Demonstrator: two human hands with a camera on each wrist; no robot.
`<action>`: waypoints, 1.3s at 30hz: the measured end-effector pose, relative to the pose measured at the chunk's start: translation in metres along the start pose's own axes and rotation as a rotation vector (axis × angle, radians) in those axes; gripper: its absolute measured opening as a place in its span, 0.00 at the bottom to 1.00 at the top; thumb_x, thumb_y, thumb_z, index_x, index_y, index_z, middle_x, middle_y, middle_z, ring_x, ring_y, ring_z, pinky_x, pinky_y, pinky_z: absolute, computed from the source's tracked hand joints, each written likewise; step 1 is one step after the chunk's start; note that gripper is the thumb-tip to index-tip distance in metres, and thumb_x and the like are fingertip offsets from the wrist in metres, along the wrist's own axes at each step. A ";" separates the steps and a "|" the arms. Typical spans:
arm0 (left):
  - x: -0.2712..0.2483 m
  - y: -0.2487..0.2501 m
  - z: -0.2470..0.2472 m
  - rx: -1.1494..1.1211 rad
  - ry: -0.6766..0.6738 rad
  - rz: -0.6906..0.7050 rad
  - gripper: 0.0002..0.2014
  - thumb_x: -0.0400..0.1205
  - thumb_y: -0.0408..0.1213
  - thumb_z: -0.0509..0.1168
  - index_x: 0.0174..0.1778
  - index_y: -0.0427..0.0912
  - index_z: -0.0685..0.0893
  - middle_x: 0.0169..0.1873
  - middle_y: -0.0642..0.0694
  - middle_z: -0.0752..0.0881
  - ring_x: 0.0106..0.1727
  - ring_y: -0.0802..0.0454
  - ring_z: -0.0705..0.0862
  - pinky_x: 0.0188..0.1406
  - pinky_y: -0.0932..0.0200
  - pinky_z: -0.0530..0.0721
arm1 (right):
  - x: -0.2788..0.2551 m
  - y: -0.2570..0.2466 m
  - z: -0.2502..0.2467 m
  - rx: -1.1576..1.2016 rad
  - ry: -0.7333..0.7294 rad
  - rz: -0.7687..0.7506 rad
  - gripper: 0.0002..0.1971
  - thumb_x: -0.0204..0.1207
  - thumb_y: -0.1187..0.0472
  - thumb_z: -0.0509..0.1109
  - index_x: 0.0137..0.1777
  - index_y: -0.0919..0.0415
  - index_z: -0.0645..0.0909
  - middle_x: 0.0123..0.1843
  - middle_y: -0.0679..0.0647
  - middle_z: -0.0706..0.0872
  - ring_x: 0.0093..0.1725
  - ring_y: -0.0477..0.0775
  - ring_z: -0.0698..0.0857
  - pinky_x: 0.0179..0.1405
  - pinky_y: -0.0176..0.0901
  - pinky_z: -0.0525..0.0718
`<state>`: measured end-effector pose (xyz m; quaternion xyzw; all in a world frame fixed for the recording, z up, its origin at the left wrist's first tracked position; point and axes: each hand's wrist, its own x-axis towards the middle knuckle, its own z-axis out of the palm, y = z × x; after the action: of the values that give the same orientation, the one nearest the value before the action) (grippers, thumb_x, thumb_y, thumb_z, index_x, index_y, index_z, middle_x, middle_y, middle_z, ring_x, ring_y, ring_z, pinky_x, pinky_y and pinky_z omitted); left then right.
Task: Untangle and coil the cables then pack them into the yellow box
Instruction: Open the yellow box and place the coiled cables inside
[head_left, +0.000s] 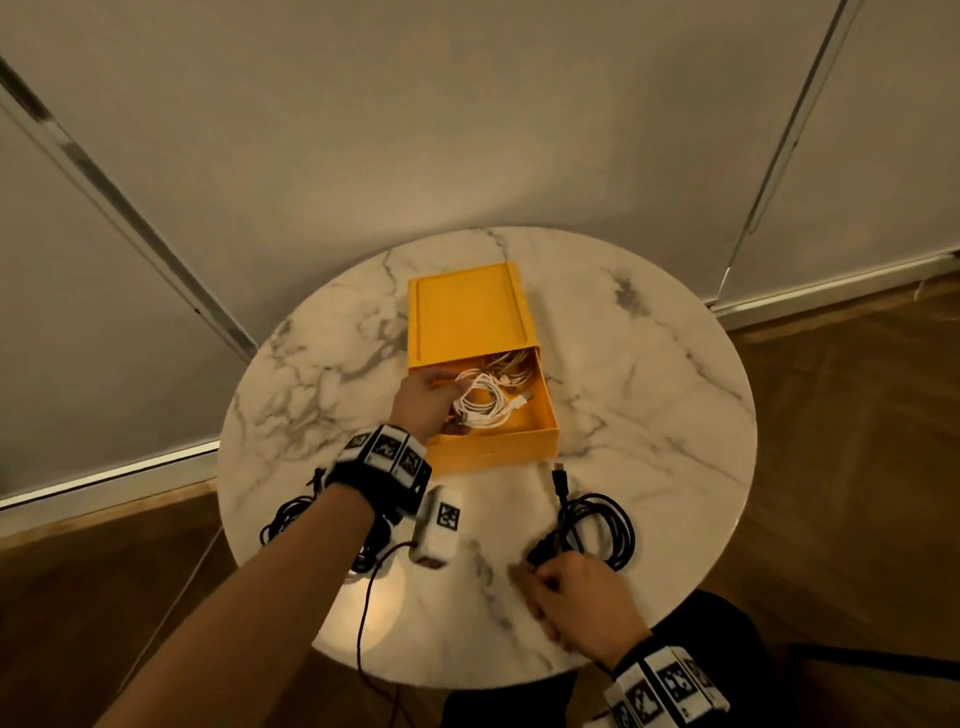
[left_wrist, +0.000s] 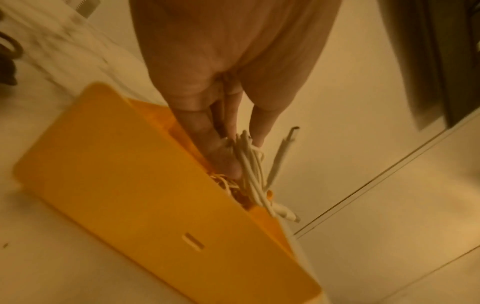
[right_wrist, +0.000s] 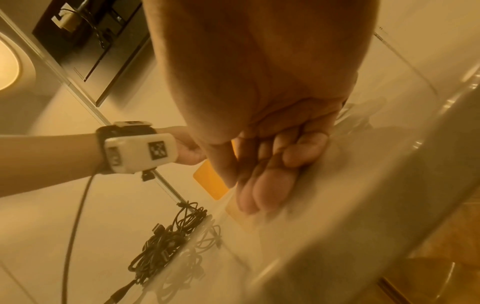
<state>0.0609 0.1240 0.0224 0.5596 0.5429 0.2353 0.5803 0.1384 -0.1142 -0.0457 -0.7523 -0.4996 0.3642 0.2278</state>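
The left hand (head_left: 423, 402) is pinching the coiled white cable (head_left: 480, 405) inside the yellow box (head_left: 467, 322); let go carelessly, it could spring loose. The right hand (head_left: 582, 597), fingers curled, is reaching the black cable (head_left: 605, 525) on the surface (head_left: 649, 395); its grip is unclear.

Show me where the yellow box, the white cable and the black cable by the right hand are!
yellow box (head_left: 462, 317): head view, on its flat lid.
white cable (head_left: 483, 405): head view, on the coiled loops inside the box.
black cable (head_left: 605, 525): head view, on the coil's loop.
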 end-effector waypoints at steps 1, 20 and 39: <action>0.011 -0.002 0.005 0.041 -0.021 -0.040 0.09 0.80 0.37 0.71 0.53 0.41 0.80 0.54 0.34 0.84 0.43 0.41 0.85 0.20 0.55 0.85 | 0.000 0.000 0.001 0.003 0.008 0.001 0.28 0.82 0.41 0.60 0.31 0.62 0.83 0.27 0.56 0.87 0.21 0.44 0.78 0.37 0.46 0.86; 0.049 -0.009 0.039 0.976 -0.203 0.272 0.17 0.77 0.57 0.68 0.55 0.50 0.90 0.52 0.46 0.89 0.51 0.45 0.86 0.53 0.51 0.84 | -0.001 0.002 0.001 -0.027 0.018 -0.048 0.25 0.82 0.42 0.59 0.28 0.54 0.80 0.31 0.56 0.89 0.32 0.54 0.87 0.40 0.49 0.87; -0.057 -0.027 0.026 0.594 -0.238 0.484 0.06 0.81 0.34 0.67 0.43 0.50 0.87 0.33 0.55 0.87 0.32 0.57 0.84 0.37 0.57 0.86 | -0.018 0.050 -0.060 0.325 0.182 0.125 0.15 0.82 0.61 0.66 0.33 0.60 0.82 0.20 0.51 0.80 0.19 0.47 0.76 0.23 0.48 0.78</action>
<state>0.0578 0.0561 0.0135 0.8381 0.3688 0.1318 0.3798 0.2097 -0.1491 -0.0376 -0.7649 -0.3640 0.3841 0.3673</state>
